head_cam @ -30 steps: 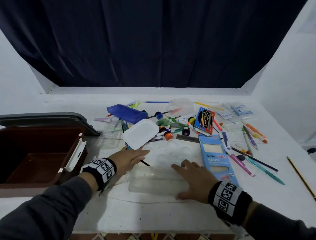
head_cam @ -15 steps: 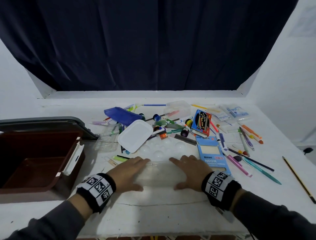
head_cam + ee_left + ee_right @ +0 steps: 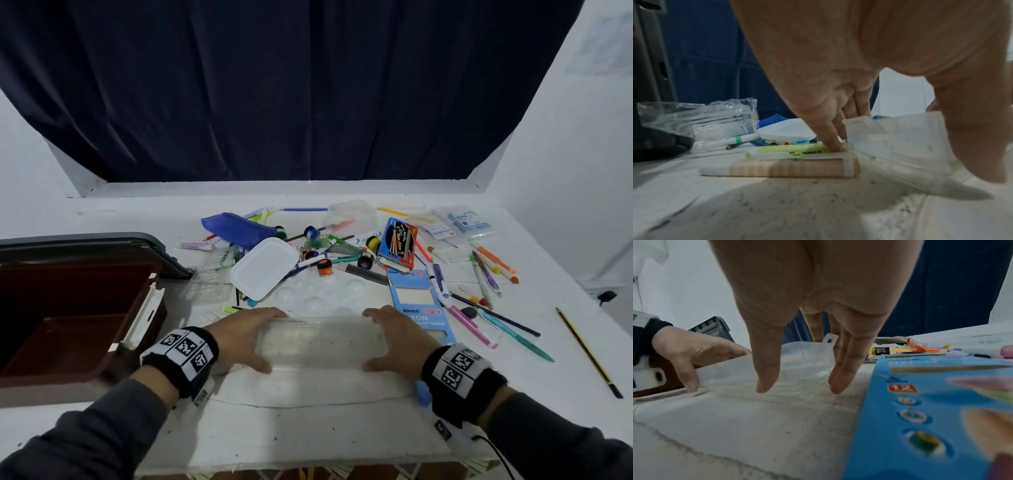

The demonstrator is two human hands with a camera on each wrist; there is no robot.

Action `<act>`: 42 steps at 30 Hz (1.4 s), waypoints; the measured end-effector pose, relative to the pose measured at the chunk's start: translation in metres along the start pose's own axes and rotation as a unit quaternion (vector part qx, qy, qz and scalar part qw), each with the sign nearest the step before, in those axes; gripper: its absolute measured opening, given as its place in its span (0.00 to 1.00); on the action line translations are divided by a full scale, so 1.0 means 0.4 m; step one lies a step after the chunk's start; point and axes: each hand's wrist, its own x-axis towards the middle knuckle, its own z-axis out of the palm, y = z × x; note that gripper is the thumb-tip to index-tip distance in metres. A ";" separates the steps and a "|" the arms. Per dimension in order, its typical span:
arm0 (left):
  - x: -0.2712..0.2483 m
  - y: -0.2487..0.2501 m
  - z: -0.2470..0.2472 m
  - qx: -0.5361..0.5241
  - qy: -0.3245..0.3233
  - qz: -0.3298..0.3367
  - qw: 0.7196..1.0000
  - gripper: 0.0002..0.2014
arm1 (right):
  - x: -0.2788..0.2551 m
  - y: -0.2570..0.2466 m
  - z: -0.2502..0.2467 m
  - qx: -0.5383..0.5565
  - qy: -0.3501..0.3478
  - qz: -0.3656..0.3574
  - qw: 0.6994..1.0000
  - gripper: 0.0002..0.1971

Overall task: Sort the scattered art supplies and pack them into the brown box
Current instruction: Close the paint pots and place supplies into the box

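Change: left hand [image 3: 244, 337] has left the pens and joined right hand [image 3: 397, 337] — each grasps an end of the clear tray [image 3: 323, 342].
Meaning: tray likely goes to the brown box [image 3: 68, 308] next.

Bare white table [image 3: 308, 428] lies near; scattered pens [image 3: 479, 274] crowd the far side.
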 end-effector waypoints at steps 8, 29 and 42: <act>0.001 -0.009 0.011 0.023 0.031 0.052 0.998 0.43 | 0.006 -0.004 0.003 -0.003 -0.021 -0.012 1.000 0.46; -0.011 0.004 0.003 0.116 0.043 0.068 0.990 0.45 | 0.018 -0.036 -0.015 -0.113 -0.056 0.020 0.992 0.49; -0.023 -0.012 0.026 0.056 0.048 0.069 0.995 0.51 | 0.006 -0.046 -0.017 -0.107 -0.073 0.032 0.991 0.52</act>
